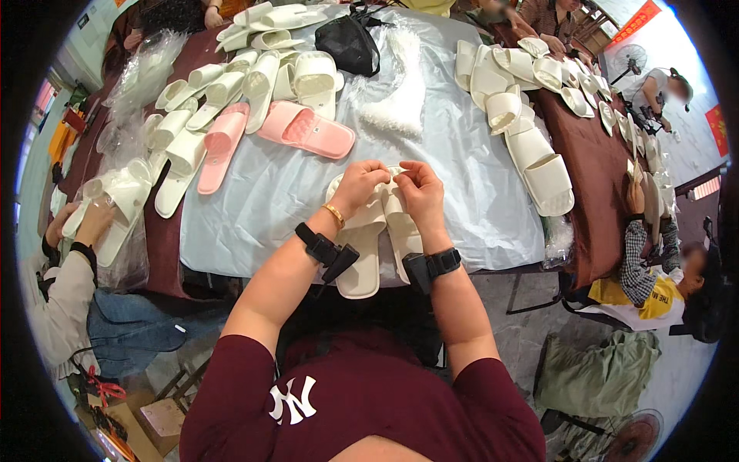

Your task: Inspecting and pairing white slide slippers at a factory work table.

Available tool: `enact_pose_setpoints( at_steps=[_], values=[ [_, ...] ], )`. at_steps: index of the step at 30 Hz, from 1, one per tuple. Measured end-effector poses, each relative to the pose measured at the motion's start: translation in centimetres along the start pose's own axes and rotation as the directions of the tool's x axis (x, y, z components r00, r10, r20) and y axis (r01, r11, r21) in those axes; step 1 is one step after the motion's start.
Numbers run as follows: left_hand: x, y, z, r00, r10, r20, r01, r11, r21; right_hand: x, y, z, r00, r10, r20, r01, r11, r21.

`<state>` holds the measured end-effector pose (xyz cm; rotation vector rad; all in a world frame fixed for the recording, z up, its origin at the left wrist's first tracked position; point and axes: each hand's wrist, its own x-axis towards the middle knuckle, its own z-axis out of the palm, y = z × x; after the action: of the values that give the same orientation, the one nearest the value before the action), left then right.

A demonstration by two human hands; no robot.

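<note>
Cream-white, open-toed, rubbery-looking slippers (359,266), likely light, flexible, best being gripped by straps (368,219), being partly covered by left hand (359,189), right hand (422,195); fingers (375,166) being pinched together, contents unclear.

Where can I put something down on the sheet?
The pale sheet is bare between the pink slippers and left hand, and between right hand and the white slippers at right. Upper left is crowded with other slippers.

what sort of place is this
Probably a small slipper workshop or packing room: white slippers line a sheet-covered table, clear plastic lies at its left side, and people are gathered around.
</note>
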<state>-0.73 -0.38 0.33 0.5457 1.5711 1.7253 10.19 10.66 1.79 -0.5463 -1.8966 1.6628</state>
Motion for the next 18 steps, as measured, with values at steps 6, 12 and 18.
enact_pose_setpoints(
  at_steps=[6,12,18],
  values=[
    [0.5,0.0,-0.2,0.997,-0.009,0.075,0.008,1.000,0.008,0.4,0.5,-0.1,1.000,-0.018,0.008,0.019,0.998,-0.061],
    [-0.3,1.4,1.2,0.992,0.085,0.097,-0.110,0.952,0.287,0.3,1.6,-0.5,0.998,-0.064,0.008,0.064,0.981,-0.181],
    [-0.9,0.4,1.1,0.976,0.217,0.018,-0.206,0.894,0.397,-0.2,1.8,0.2,1.000,-0.008,-0.018,0.007,1.000,-0.028]
  ],
)
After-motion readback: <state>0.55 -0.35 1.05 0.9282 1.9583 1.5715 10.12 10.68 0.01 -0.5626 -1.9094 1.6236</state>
